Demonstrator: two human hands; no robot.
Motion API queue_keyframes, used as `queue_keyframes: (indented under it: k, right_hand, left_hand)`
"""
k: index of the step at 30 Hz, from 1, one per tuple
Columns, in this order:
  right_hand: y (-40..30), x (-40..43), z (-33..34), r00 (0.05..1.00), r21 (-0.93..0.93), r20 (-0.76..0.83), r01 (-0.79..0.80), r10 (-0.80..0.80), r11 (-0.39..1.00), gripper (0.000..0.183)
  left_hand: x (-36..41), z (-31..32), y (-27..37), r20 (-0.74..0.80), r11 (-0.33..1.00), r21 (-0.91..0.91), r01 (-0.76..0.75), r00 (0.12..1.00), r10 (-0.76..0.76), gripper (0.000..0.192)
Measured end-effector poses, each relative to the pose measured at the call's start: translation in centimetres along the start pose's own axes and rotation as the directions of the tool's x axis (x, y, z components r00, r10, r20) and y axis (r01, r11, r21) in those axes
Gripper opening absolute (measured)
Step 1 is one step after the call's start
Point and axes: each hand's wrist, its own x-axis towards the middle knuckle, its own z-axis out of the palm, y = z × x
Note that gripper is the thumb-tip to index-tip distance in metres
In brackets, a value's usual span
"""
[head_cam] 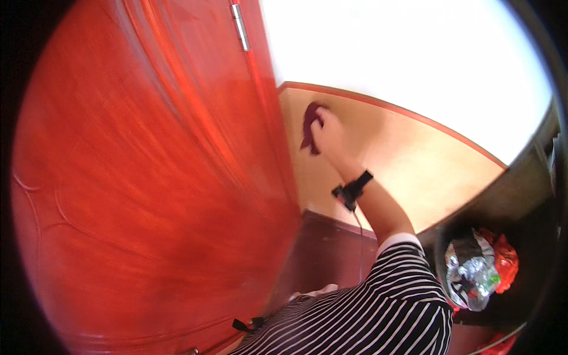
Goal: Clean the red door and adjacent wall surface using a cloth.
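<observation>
My right hand (327,128) is closed around a dark maroon cloth (309,126). It presses the cloth to a tan lower wall panel (426,173), near the corner beside the red wooden door (133,186). Hand and cloth are slightly blurred. A black strap with a small device (353,191) sits on my right wrist, and a thin cable hangs from it. My left hand is out of view; only a black strap (242,326) shows at the lower edge, beside my striped shirt.
A metal hinge (240,27) joins the door to its frame. Red trim (399,111) tops the panel, below a bright white wall (390,44). Crumpled silvery plastic packaging (472,270) and a red bag (506,262) lie at right. The floor (324,248) is dark red.
</observation>
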Motion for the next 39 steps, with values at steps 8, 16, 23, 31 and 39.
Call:
queue_keyframes:
  k: [8, 16, 23, 31, 39]
  right_hand:
    - [-6.0, -16.1, -7.7, 0.891, 0.275, 0.439, -0.258, 0.117, 0.926, 0.033]
    - [-5.1, -20.4, -14.0, 0.836, 0.389, 0.520, -0.046, -0.177, 0.920, 0.041]
    - [-1.9, -21.5, -18.9, 0.912, 0.491, 0.404, -0.146, -0.076, 0.859, 0.045]
    - [8.3, -21.4, -22.9, 0.740, 0.444, 0.581, -0.637, 0.339, 0.631, 0.029]
    - [15.4, -24.7, -30.6, 0.679, 0.293, 0.386, -0.732, 0.624, 0.615, 0.014]
  left_hand:
    - [4.4, 14.2, 8.2, 0.494, 0.963, 0.194, 0.185, 0.830, -0.259, 0.015]
    - [10.4, 28.9, 7.0, 0.615, 0.940, -0.326, 0.097, 0.777, 0.133, 0.013]
    - [8.6, 49.1, 11.2, 0.824, 0.887, -0.376, 0.268, 0.534, 0.188, 0.041]
    - [13.2, 55.6, 15.4, 0.552, 0.915, -0.404, 0.006, 0.799, 0.239, 0.019]
    - [28.7, 61.6, 22.3, -0.084, 0.768, 0.049, -0.639, 0.763, 0.641, 0.032]
